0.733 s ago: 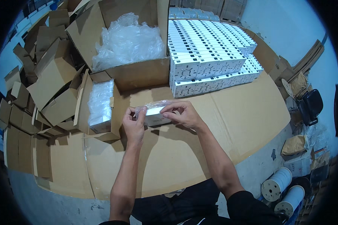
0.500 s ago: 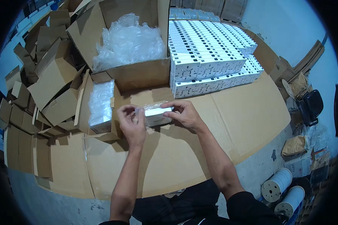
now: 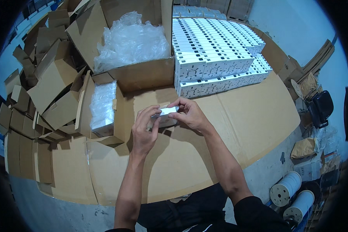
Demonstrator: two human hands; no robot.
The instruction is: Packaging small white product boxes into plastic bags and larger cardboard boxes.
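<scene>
Between my hands, just above the cardboard-covered table, is a small white box (image 3: 168,111) with clear plastic wrap about it. My left hand (image 3: 145,127) grips its left end, thumb on the near side and fingers over the top. At the opposite end my right hand (image 3: 189,114) pinches the box between thumb and fingers. Part of the box is hidden behind the fingers. Left of my hands stands an open carton (image 3: 119,116), in which a row of plastic-wrapped items (image 3: 103,106) is packed.
A larger open carton (image 3: 150,73) holding crumpled clear plastic bags (image 3: 133,40) stands behind. To its right are stacked rows of white boxes (image 3: 216,69). Empty cartons (image 3: 54,87) pile up on the left. Cable reels (image 3: 286,188) sit on the floor at right.
My left hand has shifted right, and its fingers have closed over the box's left end. My right hand keeps its grip at the other end.
</scene>
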